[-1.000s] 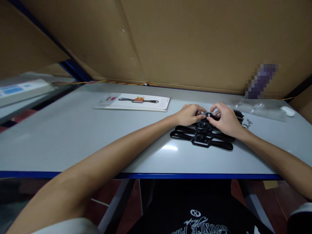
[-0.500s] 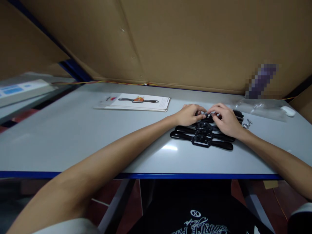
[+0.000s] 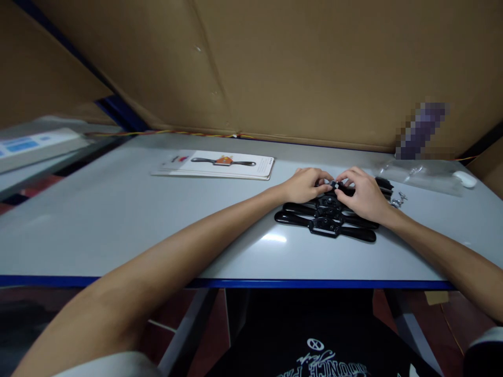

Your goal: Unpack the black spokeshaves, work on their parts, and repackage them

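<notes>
Several black spokeshaves (image 3: 325,226) lie in a row on the table, one behind the other. At the row's far end my left hand (image 3: 308,184) is closed on the body of a spokeshave (image 3: 331,185), mostly hidden under both hands. My right hand (image 3: 362,192) meets it from the right, thumb and forefinger pinched about a small silver screw (image 3: 336,184) at the middle of that spokeshave. Loose silver screws (image 3: 398,200) lie in a small heap right of my right hand. Dark handle ends (image 3: 384,184) show behind that hand.
Printed cards (image 3: 231,165) picturing a spokeshave are stacked at the back left of the hands. A clear plastic bag (image 3: 424,177) and a white mouse-shaped thing (image 3: 465,179) lie at the back right. Cardboard (image 3: 298,68) walls the table's back; its blue edge (image 3: 314,284) faces me.
My right thumb and forefinger have shifted slightly and parted a little at the spokeshave's middle, so the silver screw now shows between them. My left hand has stayed in place.
</notes>
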The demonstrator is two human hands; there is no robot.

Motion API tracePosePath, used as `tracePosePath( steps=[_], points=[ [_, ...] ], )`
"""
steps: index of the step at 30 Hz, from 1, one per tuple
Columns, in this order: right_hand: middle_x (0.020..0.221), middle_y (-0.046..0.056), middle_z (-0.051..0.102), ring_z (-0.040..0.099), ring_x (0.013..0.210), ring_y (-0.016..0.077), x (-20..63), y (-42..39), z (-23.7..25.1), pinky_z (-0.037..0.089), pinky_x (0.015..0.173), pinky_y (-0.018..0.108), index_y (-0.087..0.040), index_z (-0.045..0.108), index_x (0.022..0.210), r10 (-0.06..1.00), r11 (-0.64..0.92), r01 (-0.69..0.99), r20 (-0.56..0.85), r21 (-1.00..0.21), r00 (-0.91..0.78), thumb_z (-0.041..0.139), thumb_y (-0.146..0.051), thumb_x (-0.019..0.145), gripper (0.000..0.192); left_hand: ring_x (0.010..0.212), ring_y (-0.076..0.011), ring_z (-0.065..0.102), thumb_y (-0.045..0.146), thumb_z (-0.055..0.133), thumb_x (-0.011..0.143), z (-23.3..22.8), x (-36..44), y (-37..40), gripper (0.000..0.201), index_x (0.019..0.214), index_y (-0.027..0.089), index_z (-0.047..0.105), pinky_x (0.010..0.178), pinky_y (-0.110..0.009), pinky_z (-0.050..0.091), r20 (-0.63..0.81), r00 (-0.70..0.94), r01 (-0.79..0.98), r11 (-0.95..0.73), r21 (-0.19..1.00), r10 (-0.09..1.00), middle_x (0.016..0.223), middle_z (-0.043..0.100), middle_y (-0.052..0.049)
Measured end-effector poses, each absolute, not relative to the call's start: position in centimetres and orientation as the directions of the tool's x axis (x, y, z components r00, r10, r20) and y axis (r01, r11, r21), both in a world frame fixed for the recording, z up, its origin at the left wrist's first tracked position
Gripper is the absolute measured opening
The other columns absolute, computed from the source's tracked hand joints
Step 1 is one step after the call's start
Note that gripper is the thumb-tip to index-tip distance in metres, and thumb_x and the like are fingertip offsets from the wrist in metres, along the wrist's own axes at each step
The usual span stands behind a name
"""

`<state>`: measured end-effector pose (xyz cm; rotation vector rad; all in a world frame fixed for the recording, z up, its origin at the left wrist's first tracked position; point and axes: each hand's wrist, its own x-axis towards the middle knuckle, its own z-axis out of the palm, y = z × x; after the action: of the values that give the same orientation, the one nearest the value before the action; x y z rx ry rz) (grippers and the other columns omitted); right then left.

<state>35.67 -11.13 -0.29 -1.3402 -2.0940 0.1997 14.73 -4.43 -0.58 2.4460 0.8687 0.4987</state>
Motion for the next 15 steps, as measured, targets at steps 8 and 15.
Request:
tracePosePath(
  steps=[8,15],
  points=[
    [0.107,0.009,0.069,0.068,0.095,0.0245,36.08,-11.14,-0.25,0.053,0.088,0.043,-0.023,0.076,0.092,0.810,0.567,0.692,0.453,-0.446,-0.372,0.051,-0.012,0.093,0.028,0.080,-0.0191,0.063,0.037,0.054,0.099,-0.47,14.81,-4.56,0.040,0.125,0.015,0.075,0.079,-0.033,0.042,0.152,0.732,0.485,-0.664,0.570,0.664,0.089,0.073,-0.005],
    [0.103,0.008,0.067,0.065,0.088,0.0236,35.79,-11.37,-0.14,0.052,0.084,0.041,-0.022,0.067,0.083,0.821,0.542,0.716,0.457,-0.440,-0.342,0.058,-0.015,0.084,0.012,0.082,-0.0196,0.063,0.036,0.053,0.098,-0.51,14.67,-4.50,0.040,0.125,0.015,0.075,0.080,-0.033,0.042,0.175,0.735,0.484,-0.688,0.540,0.654,0.089,0.073,-0.005]
  ],
)
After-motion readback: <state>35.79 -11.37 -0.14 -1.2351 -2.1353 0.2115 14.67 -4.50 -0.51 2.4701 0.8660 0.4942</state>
